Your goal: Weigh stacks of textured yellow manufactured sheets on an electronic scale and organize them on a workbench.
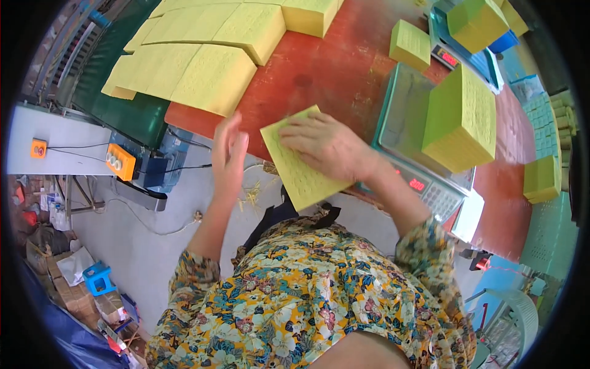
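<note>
My right hand lies flat on top of a stack of yellow paper sheets that juts over the near edge of the red table, fingers spread over its upper part. My left hand is upright beside the stack's left edge, fingers straight and together, close to the stack but with a small gap. Both sleeves are floral yellow.
A weighing scale with a red display stands right of the stack, bearing a tall yellow-green paper block. Large yellow stacks cover the table's far left. A second scale and more blocks sit at the back right. An orange switch box hangs left.
</note>
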A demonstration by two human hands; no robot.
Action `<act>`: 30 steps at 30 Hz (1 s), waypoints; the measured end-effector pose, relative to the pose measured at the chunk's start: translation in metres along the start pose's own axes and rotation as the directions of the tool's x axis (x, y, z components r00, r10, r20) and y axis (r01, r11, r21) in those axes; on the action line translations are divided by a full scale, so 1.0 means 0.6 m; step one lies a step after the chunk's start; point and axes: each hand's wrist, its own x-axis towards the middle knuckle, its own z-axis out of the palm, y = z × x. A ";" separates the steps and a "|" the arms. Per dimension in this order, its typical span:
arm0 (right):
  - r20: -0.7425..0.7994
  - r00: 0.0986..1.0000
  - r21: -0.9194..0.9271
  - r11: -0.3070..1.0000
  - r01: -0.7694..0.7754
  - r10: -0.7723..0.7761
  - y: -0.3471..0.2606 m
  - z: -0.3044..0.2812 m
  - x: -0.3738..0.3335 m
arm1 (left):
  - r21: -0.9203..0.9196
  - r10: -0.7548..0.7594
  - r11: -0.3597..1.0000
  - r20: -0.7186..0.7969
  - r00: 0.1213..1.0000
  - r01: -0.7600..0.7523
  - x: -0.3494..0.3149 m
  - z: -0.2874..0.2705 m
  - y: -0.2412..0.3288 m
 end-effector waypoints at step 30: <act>0.391 0.560 0.860 -0.506 0.059 0.730 -0.135 0.254 -0.204 | 0.510 -0.482 0.850 0.647 0.591 0.134 0.041 -0.037 0.011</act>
